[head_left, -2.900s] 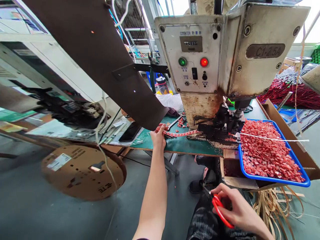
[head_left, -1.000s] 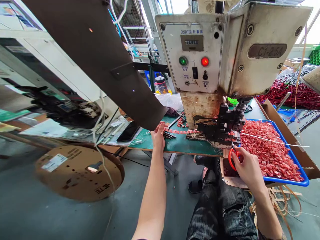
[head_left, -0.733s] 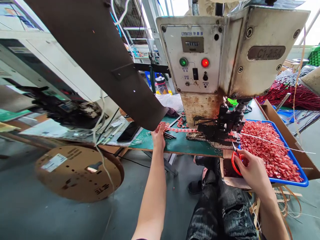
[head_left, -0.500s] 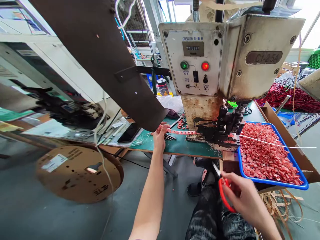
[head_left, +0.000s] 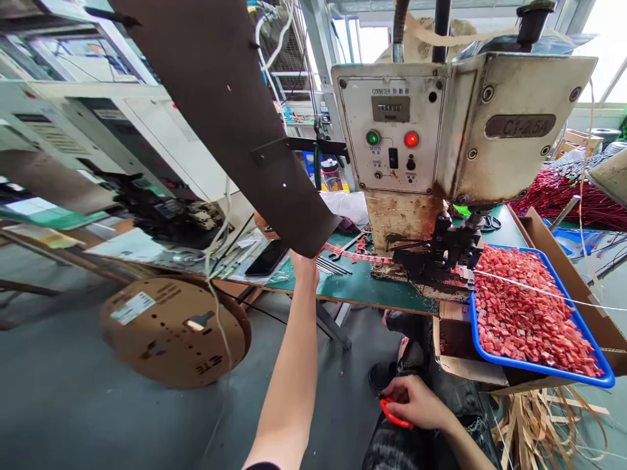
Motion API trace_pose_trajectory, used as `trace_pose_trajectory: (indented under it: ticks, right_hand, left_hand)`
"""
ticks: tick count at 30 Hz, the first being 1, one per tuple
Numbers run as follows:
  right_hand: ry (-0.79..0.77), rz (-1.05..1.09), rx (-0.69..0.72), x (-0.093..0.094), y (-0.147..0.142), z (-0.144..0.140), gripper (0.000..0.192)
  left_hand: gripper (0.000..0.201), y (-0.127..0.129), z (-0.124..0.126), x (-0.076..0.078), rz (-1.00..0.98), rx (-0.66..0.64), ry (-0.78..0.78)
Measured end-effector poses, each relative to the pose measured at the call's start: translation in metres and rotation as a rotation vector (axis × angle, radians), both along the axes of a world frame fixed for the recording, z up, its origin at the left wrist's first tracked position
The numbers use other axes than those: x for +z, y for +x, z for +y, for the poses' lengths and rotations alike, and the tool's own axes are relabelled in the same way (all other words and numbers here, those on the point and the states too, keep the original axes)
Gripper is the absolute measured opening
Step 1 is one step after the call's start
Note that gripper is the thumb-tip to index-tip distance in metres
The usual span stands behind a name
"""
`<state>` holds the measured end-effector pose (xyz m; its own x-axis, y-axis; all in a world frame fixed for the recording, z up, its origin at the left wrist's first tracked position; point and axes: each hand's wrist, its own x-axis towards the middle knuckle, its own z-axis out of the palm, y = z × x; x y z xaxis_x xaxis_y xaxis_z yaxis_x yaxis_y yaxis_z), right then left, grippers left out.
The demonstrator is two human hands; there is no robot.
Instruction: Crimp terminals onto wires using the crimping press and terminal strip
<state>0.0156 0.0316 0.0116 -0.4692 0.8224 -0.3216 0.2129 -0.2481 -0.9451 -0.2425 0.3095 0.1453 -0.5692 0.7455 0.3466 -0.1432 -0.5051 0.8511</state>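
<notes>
My left hand reaches under the lower end of a dark brown curved sheet, which hides its fingers. A strip of red terminal-like pieces runs from beside that hand into the press tooling; whether the fingers grip it is hidden. Low over my lap, my right hand is closed around red-handled scissors, their blades mostly out of sight. A white wire extends rightward from the tooling, above the small red pieces in a blue tray.
The press body stands on a green-topped bench. Metal rods and a phone lie on it. A large cardboard reel is at lower left. Cardboard boxes sit around the tray, with loose paper strips below.
My right hand has moved left and down over my lap with the scissors. My left hand has slipped further behind the brown sheet. The camera view has shifted slightly.
</notes>
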Motion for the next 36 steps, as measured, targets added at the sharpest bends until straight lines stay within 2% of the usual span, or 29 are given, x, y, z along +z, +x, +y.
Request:
trace_pose_trajectory:
  ticks: [7, 11, 16, 20, 24, 29, 36]
  right_hand:
    - [-0.062, 0.014, -0.078, -0.025, 0.002, 0.008, 0.031]
    - [-0.084, 0.023, -0.081, -0.028, 0.003, 0.007, 0.036]
    - [-0.107, 0.027, -0.085, -0.032, 0.002, 0.008, 0.038]
    - [-0.107, 0.032, -0.094, -0.034, 0.003, 0.009, 0.034]
    - [-0.115, 0.027, -0.093, -0.033, 0.003, 0.008, 0.034]
    - [-0.115, 0.020, -0.097, -0.034, 0.003, 0.008, 0.038]
    - [-0.115, 0.022, -0.097, -0.038, 0.002, 0.008, 0.043]
  left_hand:
    - [0.024, 0.005, -0.008, -0.012, 0.115, 0.001, -0.095]
    - [0.021, 0.008, -0.010, -0.024, 0.146, -0.001, -0.149]
    - [0.022, 0.012, -0.010, -0.037, 0.208, -0.105, -0.196]
    - [0.017, 0.015, -0.013, -0.043, 0.224, -0.137, -0.211]
    - [0.020, 0.015, -0.015, -0.042, 0.191, -0.164, -0.218]
    - [0.037, 0.017, -0.017, -0.031, -0.020, -0.206, -0.170]
    - [0.036, 0.017, -0.013, -0.030, -0.098, -0.195, -0.125]
